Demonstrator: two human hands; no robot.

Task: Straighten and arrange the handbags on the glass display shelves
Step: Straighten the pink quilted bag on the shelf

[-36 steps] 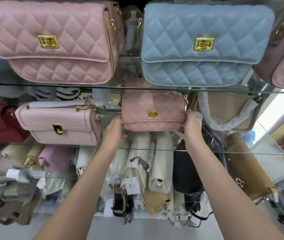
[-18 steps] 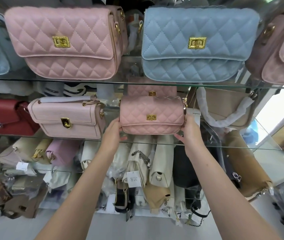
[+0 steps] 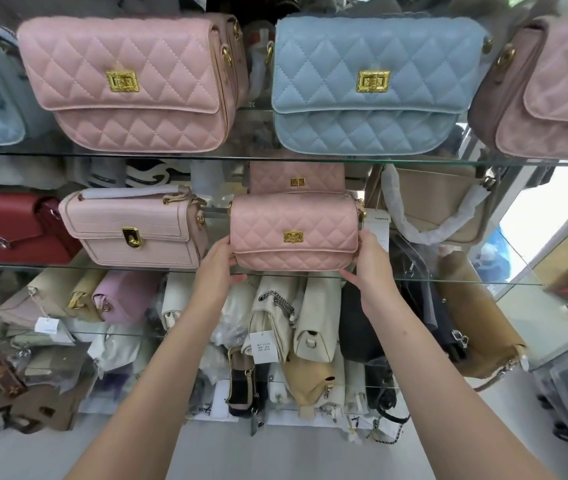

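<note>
Both hands clamp the small pink quilted bag (image 3: 294, 233) by its ends: left hand (image 3: 216, 265) on the lower-left corner, right hand (image 3: 367, 261) on the lower-right, thumbs on the front, other fingers hidden behind or under. The bag sits at the front edge of the middle glass shelf (image 3: 448, 280), base abt level w/ the rim; can't tell if its weight is on the glass or in the hands. Risks, as I judge them: let go too early and it tips fwd off the edge; push back too hard and it knocks the 2nd pink bag (image 3: 297, 176) standing right behind; slide it left and it bumps the pale croc-textured bag (image 3: 137, 230) close by; the gold chain at its right end could snag the hang tag (image 3: 381, 230). Writing: that tag has a short printed word up top, too small to read; a white tag (image 3: 264, 347) on the cream bags below shows print, also illegible. No brand name visible on the gold clasps.
</note>
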